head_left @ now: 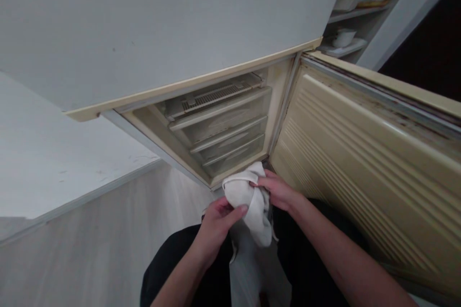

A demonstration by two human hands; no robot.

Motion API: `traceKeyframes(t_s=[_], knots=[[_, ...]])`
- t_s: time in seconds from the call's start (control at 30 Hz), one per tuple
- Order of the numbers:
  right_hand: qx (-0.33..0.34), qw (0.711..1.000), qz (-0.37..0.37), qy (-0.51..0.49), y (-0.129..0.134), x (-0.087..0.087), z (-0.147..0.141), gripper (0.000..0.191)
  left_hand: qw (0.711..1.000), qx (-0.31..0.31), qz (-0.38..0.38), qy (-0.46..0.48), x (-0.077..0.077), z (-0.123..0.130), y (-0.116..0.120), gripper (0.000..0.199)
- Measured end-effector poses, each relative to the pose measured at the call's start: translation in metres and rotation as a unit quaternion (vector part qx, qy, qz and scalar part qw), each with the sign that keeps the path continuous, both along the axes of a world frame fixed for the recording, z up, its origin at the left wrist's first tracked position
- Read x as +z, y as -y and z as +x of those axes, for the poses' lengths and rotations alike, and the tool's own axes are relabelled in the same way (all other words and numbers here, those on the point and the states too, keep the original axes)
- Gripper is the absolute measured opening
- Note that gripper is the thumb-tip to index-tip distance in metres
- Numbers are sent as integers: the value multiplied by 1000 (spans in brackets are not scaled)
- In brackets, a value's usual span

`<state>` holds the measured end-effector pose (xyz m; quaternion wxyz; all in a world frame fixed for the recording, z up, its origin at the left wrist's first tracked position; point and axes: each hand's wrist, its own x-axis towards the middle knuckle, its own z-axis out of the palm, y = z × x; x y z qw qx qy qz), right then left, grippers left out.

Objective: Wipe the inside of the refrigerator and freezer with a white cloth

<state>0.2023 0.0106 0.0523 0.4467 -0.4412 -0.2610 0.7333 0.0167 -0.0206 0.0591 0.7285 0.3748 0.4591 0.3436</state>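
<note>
A crumpled white cloth [248,196] hangs between my two hands, in front of the lower edge of a freezer compartment [212,184]. My left hand [219,218] grips its left side, with the thumb lying on top. On the right, my right hand [275,189] pinches a fold near the cloth's upper edge. Part of the cloth drapes down between my knees. Beyond my hands are several stacked freezer drawers [225,122] with clear fronts, all pushed in.
The cream freezer door [345,163] stands wide open on the right, its seal stained along the top edge. Above is the white upper door [173,24]. Shelves [344,49] with a white cup are behind it. Grey wood-look floor [118,244] spreads to the left.
</note>
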Motion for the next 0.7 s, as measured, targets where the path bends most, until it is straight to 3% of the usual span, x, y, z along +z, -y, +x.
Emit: traceKeyframes(t_s=[0.17, 0.27, 0.37, 0.43, 0.57, 0.63, 0.7], knots=[[29, 999, 14, 9, 0, -10, -1, 32, 986, 93, 102, -96, 1, -5, -6, 39], [56, 998, 25, -18, 6, -18, -1, 40, 933, 69, 248, -252, 12, -9, -8, 16], [79, 996, 11, -33, 15, -24, 2, 44, 884, 14, 340, -320, 19, -3, -10, 21], [79, 997, 9, -22, 20, -27, 6, 50, 895, -6, 322, -309, 19, 4, -13, 23], [56, 998, 17, -11, 19, -34, 12, 51, 942, 16, 212, -260, 14, 7, -23, 24], [49, 998, 24, -8, 14, -39, 10, 48, 942, 27, 217, -256, 16, 2, -26, 24], [41, 999, 33, -6, 9, -42, 6, 44, 917, 37, 281, -281, 22, -5, -26, 21]])
